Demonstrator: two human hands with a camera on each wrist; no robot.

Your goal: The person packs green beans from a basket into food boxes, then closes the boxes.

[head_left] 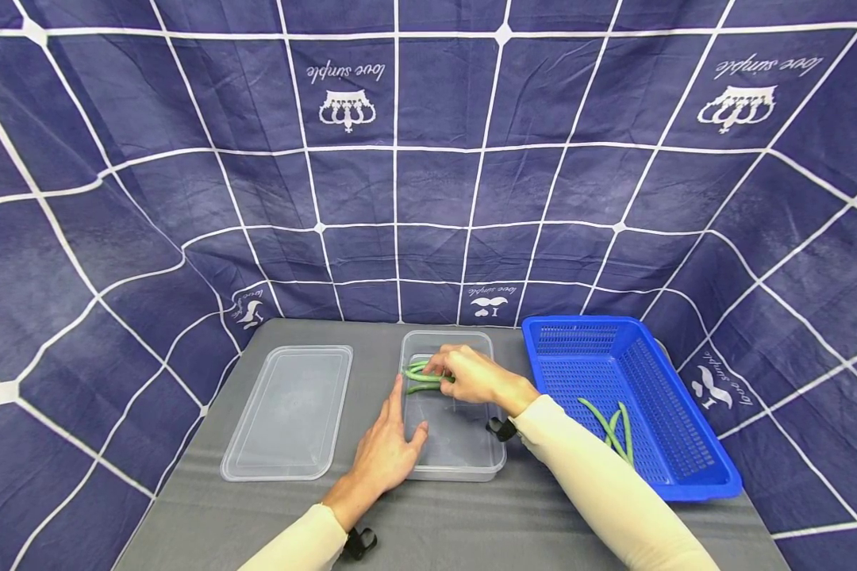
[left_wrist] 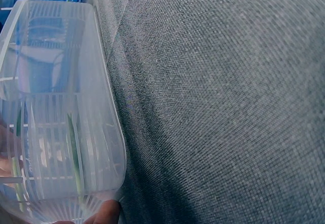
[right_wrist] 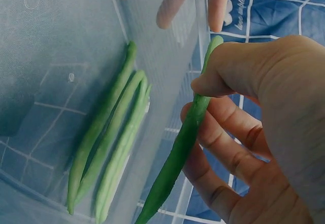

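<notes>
Green beans point(right_wrist: 115, 125) already lie in the box point(head_left: 457, 444) beside the right hand point(head_left: 474, 377), which pinches another bean point(right_wrist: 175, 163), with more beans point(head_left: 626, 432) left in the basket point(head_left: 667, 396) to its right, and the lid point(head_left: 289, 412) off, left of the straight-fingered left hand point(head_left: 387, 448).

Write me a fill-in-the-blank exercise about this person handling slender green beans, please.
1. The right hand pinches a slender green bean between fingers and ____.
2. In the head view, the flat clear plastic lid lies to the ____ of the clear rectangular plastic container.
3. There, the blue perforated plastic basket stands to the container's ____.

Missing words: thumb; left; right.
</notes>
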